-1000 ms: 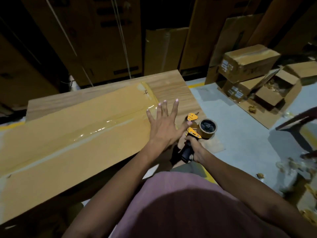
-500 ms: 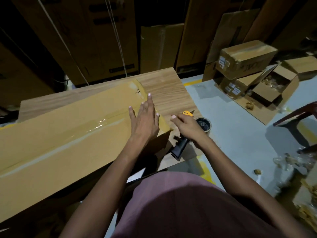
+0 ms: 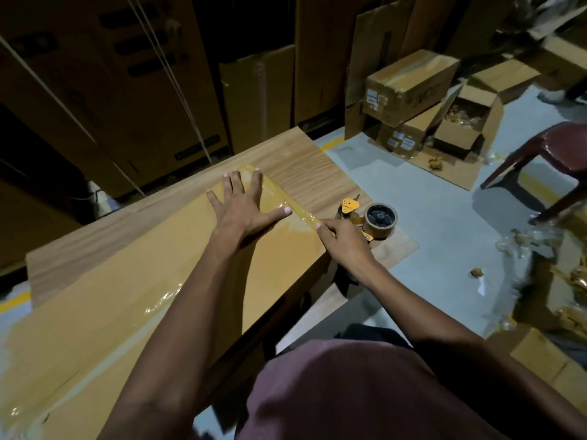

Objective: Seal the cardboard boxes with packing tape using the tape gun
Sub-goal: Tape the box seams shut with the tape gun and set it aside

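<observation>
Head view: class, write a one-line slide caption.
Left hand flattens tape on the box; right hand presses its corner beside the tape gun.

Long flat cardboard box [image 3: 133, 300] lying on the table [image 3: 305, 166], glossy tape strip [image 3: 286, 201] across its far end, yellow-black tape gun [image 3: 371, 217] just beside

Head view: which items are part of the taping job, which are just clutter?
In use:
long flat box
tape strip
tape gun
left hand, flat on the box
right hand, at the box corner

Lying about:
stacked boxes
open box
chair
floor scraps
</observation>
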Action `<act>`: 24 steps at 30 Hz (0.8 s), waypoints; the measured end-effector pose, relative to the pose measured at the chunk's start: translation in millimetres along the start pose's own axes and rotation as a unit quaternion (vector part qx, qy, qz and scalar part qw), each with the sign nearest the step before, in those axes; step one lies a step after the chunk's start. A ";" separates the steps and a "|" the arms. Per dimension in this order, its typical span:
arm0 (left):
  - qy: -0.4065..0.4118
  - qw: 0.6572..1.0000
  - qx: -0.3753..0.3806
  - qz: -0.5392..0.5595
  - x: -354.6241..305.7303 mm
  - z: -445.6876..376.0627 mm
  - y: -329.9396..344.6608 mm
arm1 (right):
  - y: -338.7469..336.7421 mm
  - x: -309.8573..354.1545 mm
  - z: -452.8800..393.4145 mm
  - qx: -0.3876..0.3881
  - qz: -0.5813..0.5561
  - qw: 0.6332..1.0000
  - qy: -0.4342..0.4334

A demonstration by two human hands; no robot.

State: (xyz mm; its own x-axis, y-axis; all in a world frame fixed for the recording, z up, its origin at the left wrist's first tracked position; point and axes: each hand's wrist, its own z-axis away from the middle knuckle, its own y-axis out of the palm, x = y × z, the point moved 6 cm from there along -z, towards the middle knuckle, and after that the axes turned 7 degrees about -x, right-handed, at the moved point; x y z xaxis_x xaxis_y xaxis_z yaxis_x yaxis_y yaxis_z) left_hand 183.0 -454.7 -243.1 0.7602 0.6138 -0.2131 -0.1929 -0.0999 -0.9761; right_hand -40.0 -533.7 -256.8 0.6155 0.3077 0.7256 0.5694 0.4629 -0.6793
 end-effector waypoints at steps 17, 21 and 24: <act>-0.044 0.994 -0.096 -0.017 12.6 -18.8 -2.4 | 39.0 45.1 -63.7 0.090 0.073 0.993 -0.039; -0.047 0.994 -0.096 -0.015 15.0 -22.8 -4.3 | 50.2 60.8 -83.8 0.090 0.122 0.987 -0.048; -0.050 0.993 -0.108 -0.027 15.1 -19.8 -5.3 | 67.0 87.0 -103.7 0.091 0.116 0.988 -0.054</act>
State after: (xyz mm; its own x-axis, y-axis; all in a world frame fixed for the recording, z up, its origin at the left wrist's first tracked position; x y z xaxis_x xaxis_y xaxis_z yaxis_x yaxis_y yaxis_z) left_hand 207.8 -460.4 -241.9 0.6985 0.6960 -0.1662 -0.0089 -0.2238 -0.9746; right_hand 108.2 -562.1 -250.6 0.6507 0.5062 0.5661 0.3064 0.5070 -0.8056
